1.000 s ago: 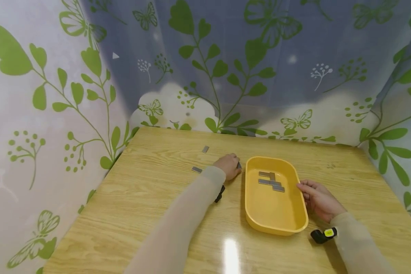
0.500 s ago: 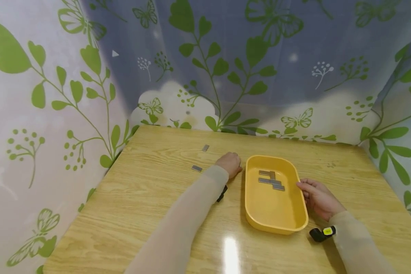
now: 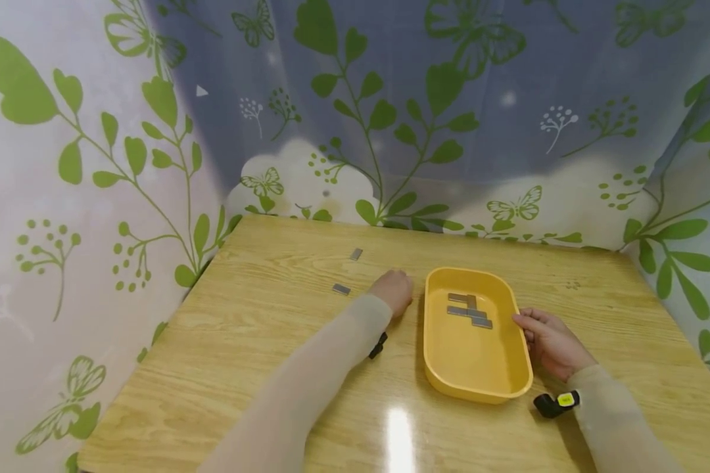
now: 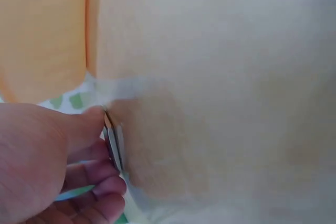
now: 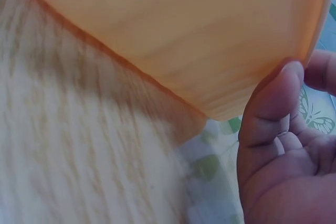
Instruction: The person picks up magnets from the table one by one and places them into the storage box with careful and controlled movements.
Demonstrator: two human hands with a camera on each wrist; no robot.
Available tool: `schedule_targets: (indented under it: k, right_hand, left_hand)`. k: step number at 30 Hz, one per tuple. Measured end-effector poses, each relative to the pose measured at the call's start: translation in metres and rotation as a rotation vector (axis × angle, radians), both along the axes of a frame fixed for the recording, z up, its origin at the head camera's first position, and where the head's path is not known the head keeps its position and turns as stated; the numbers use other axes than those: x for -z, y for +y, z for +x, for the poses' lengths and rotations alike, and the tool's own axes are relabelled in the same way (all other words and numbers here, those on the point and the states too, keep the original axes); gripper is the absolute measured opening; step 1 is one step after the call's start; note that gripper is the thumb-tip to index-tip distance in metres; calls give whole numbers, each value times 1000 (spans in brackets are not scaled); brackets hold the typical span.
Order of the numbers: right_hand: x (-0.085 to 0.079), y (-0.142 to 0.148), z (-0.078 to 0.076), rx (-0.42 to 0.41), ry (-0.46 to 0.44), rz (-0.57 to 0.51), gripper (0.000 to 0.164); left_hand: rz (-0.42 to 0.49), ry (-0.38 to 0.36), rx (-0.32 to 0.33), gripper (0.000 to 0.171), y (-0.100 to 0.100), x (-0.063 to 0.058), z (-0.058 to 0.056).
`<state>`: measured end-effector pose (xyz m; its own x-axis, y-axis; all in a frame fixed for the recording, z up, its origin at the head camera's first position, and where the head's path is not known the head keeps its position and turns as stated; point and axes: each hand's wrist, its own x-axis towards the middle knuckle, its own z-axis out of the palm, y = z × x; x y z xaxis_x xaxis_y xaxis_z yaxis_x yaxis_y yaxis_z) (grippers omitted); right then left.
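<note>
My left hand [image 3: 392, 292] is low over the table, just left of a yellow plastic tray [image 3: 470, 368]. In the left wrist view it pinches a small flat metal bar [image 4: 112, 142] between thumb and fingers; the head view hides this bar behind the hand. Several similar grey metal bars [image 3: 470, 313] lie grouped on the tray's floor, some touching. At the tray's right side, my right hand [image 3: 559, 345] pinches the rim between thumb and fingers. The right wrist view shows that thumb against the tray's outer wall [image 5: 173, 40].
Two loose metal bars lie on the wooden table [image 3: 213, 368] left of the tray: one farther back [image 3: 356, 254], one nearer [image 3: 340, 289]. A patterned curtain [image 3: 426, 118] with green leaves encloses the table's back and sides.
My left hand has shifted slightly left, away from the tray. The bar seen beside its fingers a second ago is hidden now in the head view. My right hand and the tray stay put.
</note>
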<state>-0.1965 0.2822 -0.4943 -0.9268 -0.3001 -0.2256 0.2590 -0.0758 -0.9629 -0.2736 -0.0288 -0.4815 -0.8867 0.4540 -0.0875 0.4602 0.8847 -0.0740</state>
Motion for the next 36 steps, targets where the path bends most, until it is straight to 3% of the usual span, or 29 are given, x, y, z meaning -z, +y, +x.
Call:
schedule_targets:
  k: [8, 17, 27, 36]
  right_hand:
    - [1, -1, 2, -6, 27, -60, 15]
    - [6, 3, 1, -7, -2, -146, 15]
    - [4, 7, -2, -12, 37, -129, 18]
    - [9, 4, -3, -62, 50, -142, 22]
  left_hand:
    - [-57, 70, 26, 25, -18, 2, 33]
    - [-24, 61, 39, 25, -28, 1, 53]
    - [190, 58, -29, 20, -37, 3, 69]
    - [266, 76, -55, 19, -43, 6, 82]
